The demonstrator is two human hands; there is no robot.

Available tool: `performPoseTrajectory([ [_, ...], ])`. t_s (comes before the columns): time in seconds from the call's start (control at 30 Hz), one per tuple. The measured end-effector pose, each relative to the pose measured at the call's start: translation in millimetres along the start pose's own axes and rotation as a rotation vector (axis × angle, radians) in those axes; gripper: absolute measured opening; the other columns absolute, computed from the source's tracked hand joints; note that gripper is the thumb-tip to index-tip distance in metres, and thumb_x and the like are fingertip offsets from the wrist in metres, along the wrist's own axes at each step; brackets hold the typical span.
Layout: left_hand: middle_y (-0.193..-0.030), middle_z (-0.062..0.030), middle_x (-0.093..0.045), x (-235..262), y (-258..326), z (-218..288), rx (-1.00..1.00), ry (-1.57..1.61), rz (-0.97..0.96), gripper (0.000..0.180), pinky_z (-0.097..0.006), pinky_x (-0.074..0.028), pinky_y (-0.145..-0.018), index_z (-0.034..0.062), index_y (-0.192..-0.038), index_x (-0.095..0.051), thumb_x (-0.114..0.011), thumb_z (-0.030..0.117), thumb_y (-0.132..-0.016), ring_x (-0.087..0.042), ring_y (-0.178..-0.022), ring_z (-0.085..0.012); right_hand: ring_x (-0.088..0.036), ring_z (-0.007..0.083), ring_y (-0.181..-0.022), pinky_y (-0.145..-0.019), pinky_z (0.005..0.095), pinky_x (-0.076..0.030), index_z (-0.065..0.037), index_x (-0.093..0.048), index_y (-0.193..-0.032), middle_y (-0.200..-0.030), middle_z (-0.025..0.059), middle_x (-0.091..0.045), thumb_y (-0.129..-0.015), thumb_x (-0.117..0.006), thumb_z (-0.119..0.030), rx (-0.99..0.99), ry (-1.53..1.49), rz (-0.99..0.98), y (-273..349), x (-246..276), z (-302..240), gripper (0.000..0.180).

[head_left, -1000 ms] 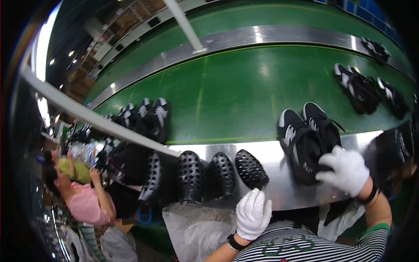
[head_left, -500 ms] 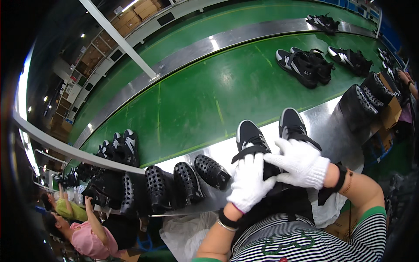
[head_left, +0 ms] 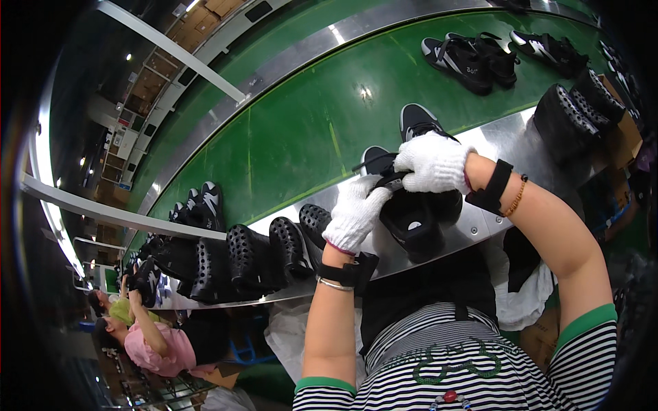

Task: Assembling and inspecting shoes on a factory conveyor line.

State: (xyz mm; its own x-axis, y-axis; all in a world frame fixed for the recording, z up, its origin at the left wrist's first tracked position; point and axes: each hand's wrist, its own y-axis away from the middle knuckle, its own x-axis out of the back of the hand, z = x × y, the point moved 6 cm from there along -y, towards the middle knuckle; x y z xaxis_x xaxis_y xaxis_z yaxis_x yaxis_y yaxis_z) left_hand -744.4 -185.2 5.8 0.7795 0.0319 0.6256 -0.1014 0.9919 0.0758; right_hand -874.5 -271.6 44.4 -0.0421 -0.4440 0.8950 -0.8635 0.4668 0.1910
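A pair of black sneakers with grey-edged toes stands side by side on the bench before me, heels toward me. My left hand (head_left: 355,212), in a white knit glove, is closed at the left side of the left sneaker (head_left: 412,233), pinching its strap or collar near the ankle opening. Bent over the same opening from the other side, my gloved right hand (head_left: 435,164) has its fingertips closed on dark material there. The right sneaker (head_left: 419,122) is partly covered by that hand. Both sets of fingertips nearly meet; exactly which part each grips is partly hidden.
Black perforated shoe-shaped pieces (head_left: 248,253) line the metal bench (head_left: 490,222) to my left, and more (head_left: 565,113) stand at the right by a cardboard box. Beyond runs a green conveyor (head_left: 288,151) carrying sneakers (head_left: 473,61). Two people (head_left: 161,339) work at far left.
My hands have shifted from lying over the two sneakers to closing together at the left sneaker's ankle opening. The right hand has left the right sneaker's strap. The whole view has tilted.
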Motion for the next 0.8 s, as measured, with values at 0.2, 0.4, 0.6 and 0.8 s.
performPoseTrajectory([
  [0.2, -0.09, -0.0154, -0.07, -6.5, -6.2, -8.2, -0.031, 0.053, 0.086, 0.037, -0.033, -0.048, -0.078, -0.0043, -0.111, -0.07, -0.063, 0.027, -0.091, -0.063, -0.085, -0.0227, -0.069, 0.0375, -0.089, -0.081, 0.0442, -0.054, -0.004, -0.074, -0.097, -0.093, 0.0193, -0.071, -0.081, -0.06, -0.026, 0.067, -0.02, 0.064, -1.4, -4.8, 11.1, 0.031],
  [0.4, -0.114, -0.0198, -0.07, -0.6, 14.4, 10.5, -0.218, 0.029, 0.222, 0.033, -0.038, -0.049, -0.098, -0.0029, -0.118, -0.066, -0.057, 0.016, -0.092, -0.065, -0.109, -0.034, -0.065, 0.0365, -0.088, -0.082, 0.046, -0.052, -0.011, -0.068, -0.108, -0.092, 0.0153, -0.067, -0.084, -0.064, -0.03, 0.223, 0.021, 0.502, 54.0, 10.4, -7.1, 0.031],
  [0.6, -0.11, -0.0209, -0.068, -17.6, 33.3, -22.5, -0.131, -0.129, 0.497, 0.027, -0.045, -0.05, -0.094, 0.0017, -0.116, -0.065, -0.06, 0.009, -0.09, -0.064, -0.104, -0.0393, -0.055, 0.039, -0.1, -0.087, 0.0497, -0.048, -0.008, -0.061, -0.1, -0.104, 0.0162, -0.057, -0.076, -0.074, -0.025, 0.019, 0.07, 0.622, 104.9, -38.2, 0.3, 0.032],
  [0.8, -0.111, -0.0203, -0.067, -24.4, 20.8, 3.3, -0.222, -0.153, 0.59, 0.027, -0.042, -0.05, -0.097, -0.0014, -0.114, -0.066, -0.06, 0.003, -0.088, -0.065, -0.105, -0.0355, -0.057, 0.0372, -0.095, -0.082, 0.0458, -0.051, -0.008, -0.058, -0.09, -0.102, 0.0155, -0.055, -0.072, -0.071, -0.015, 0.047, 0.053, 0.588, 121.7, -56.0, -2.7, 0.024],
])
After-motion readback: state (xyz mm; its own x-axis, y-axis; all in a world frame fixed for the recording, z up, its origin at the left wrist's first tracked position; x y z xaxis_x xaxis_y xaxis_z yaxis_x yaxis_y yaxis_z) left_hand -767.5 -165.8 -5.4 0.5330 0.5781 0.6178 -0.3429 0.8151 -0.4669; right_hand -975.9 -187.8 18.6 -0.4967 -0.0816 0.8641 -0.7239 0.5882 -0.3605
